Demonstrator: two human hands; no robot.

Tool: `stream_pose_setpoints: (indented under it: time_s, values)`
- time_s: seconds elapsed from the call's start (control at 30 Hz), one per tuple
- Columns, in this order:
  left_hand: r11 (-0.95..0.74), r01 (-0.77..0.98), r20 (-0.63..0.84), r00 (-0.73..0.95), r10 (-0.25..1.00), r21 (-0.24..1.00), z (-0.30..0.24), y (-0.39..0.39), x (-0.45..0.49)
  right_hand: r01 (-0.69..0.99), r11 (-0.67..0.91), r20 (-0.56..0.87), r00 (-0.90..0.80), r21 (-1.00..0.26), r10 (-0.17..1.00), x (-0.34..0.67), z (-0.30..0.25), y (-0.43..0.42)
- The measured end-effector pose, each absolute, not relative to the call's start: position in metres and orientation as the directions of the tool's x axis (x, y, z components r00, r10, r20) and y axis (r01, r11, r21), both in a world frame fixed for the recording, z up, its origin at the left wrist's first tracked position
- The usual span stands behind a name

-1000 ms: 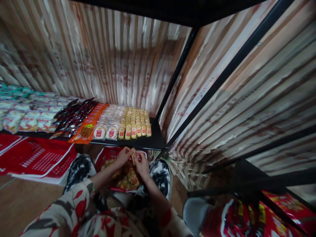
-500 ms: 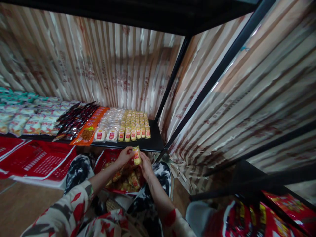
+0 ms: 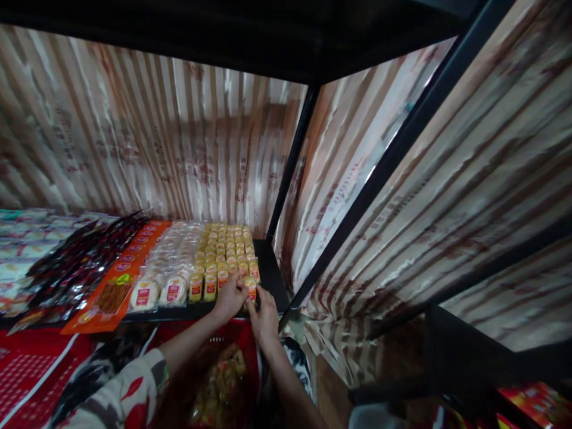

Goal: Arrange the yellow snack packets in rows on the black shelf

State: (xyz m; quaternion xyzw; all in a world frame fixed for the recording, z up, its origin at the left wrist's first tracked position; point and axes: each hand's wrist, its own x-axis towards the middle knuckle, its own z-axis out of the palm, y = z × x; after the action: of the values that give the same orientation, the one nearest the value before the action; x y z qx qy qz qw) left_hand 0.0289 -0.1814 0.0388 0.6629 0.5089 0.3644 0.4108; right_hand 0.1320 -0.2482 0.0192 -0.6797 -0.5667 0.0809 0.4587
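Observation:
Between both hands I hold a small yellow snack packet (image 3: pixel 251 289) with a red label, upright at the front of the shelf. My left hand (image 3: pixel 231 296) pinches its left side, and the fingers of my right hand (image 3: pixel 265 314) close on its right side. Just behind it stand rows of matching yellow packets (image 3: pixel 222 250) on the black shelf (image 3: pixel 273 277); my left hand covers part of the front row. Below my forearms, a red basket (image 3: pixel 251 342) holds several more yellow packets (image 3: pixel 221 381), dim and partly blurred.
Left of the yellow rows lie round white packaged cakes (image 3: pixel 173 290), an orange snack bag (image 3: pixel 111 298) and dark shiny packets (image 3: pixel 84 268). Another red basket (image 3: pixel 31 363) stands at lower left. A black shelf post (image 3: pixel 379 167) slants at right, before striped sheeting (image 3: pixel 214 137).
My hands have moved forward with the yellow packet, from above the basket to the front row on the shelf. The view has come closer to the shelf.

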Motion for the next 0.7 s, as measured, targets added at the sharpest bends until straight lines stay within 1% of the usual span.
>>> stream_pose_setpoints:
  time_s: [0.1, 0.3, 0.4, 0.47, 0.53, 0.6, 0.67, 0.7]
  values:
    - [-0.227, 0.442, 0.109, 0.276, 0.955, 0.868, 0.054, -0.152, 0.052, 0.735, 0.044, 0.45, 0.365, -0.676, 0.815, 0.148, 0.024, -0.218]
    - [-0.289, 0.431, 0.142, 0.34, 0.93, 0.855, 0.07, -0.082, 0.097, 0.78, 0.014, 0.538, 0.419, -0.626, 0.731, 0.182, 0.029, -0.145]
    - [-0.277, 0.462, 0.113, 0.351, 0.929, 0.842, 0.072, -0.049, 0.113, 0.766, -0.03, 0.515, 0.459, -0.642, 0.724, 0.197, 0.029, -0.108]
    - [-0.298, 0.512, 0.115, 0.358, 0.926, 0.806, 0.072, -0.03, 0.117, 0.746, -0.066, 0.476, 0.488, -0.663, 0.732, 0.205, 0.026, -0.086]
    - [-0.383, 0.585, 0.175, 0.38, 0.908, 0.715, 0.072, -0.013, 0.118, 0.722, -0.099, 0.44, 0.518, -0.685, 0.734, 0.211, 0.022, -0.067]
    - [-0.493, 0.661, 0.262, 0.423, 0.868, 0.566, 0.069, 0.004, 0.116, 0.698, -0.131, 0.406, 0.547, -0.704, 0.732, 0.217, 0.017, -0.05]
    - [-0.606, 0.69, 0.303, 0.525, 0.795, 0.396, 0.066, 0.021, 0.112, 0.675, -0.156, 0.37, 0.565, -0.721, 0.737, 0.221, 0.01, -0.034]
    - [-0.661, 0.677, 0.297, 0.591, 0.75, 0.322, 0.063, 0.029, 0.11, 0.664, -0.159, 0.355, 0.568, -0.73, 0.742, 0.223, 0.007, -0.028]
